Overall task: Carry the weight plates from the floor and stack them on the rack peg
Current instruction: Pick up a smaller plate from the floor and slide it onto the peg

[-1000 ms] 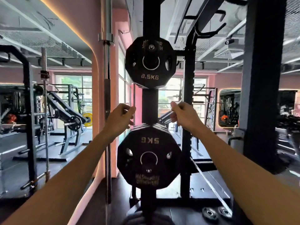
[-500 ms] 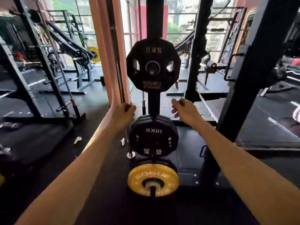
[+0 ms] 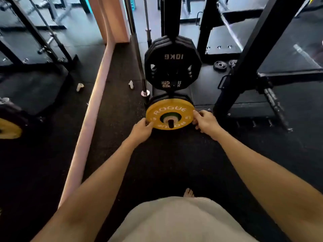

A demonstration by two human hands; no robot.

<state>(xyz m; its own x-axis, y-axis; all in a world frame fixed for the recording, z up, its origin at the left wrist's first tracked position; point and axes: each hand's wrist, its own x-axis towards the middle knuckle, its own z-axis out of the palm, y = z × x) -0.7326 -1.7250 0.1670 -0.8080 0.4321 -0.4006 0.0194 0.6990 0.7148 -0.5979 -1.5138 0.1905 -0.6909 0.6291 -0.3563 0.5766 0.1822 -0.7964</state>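
**Both hands on the yellow plate at the lowest peg**

We have both hands on the yellow plate [image 3: 169, 114], which sits on the bottom peg [image 3: 171, 123] of the rack [image 3: 168, 16], low and close to the floor [image 3: 166, 163]. Our left hand [image 3: 141, 131] grips the plate's left edge, fingers curled round the rim. Our right hand [image 3: 204, 121] grips the right edge the same way. The peg's end pokes out through the hub, so the plate looks fully seated, flush against black plates behind it.

What could go wrong, as we judge it: fingers curled behind the rim could get pinched between this plate and the black ones if we push it further on. If we pull it instead, it may bind on the peg should one hand lead the other. We are bent low with arms stretched out, so any lift from here loads the back. A bare foot [image 3: 188, 193] shows just below the plate; a dropped plate could land on it.

Counts: one yellow plate in hand, and part of one more [image 3: 8, 128] at the left edge. The 10KG stack [image 3: 173, 62] above seems to hold about four plates; blur hides the exact number. Two small plates [image 3: 220, 65] lie on the floor by the right upright. Two small white objects [image 3: 80, 87] lie on the floor to the left.
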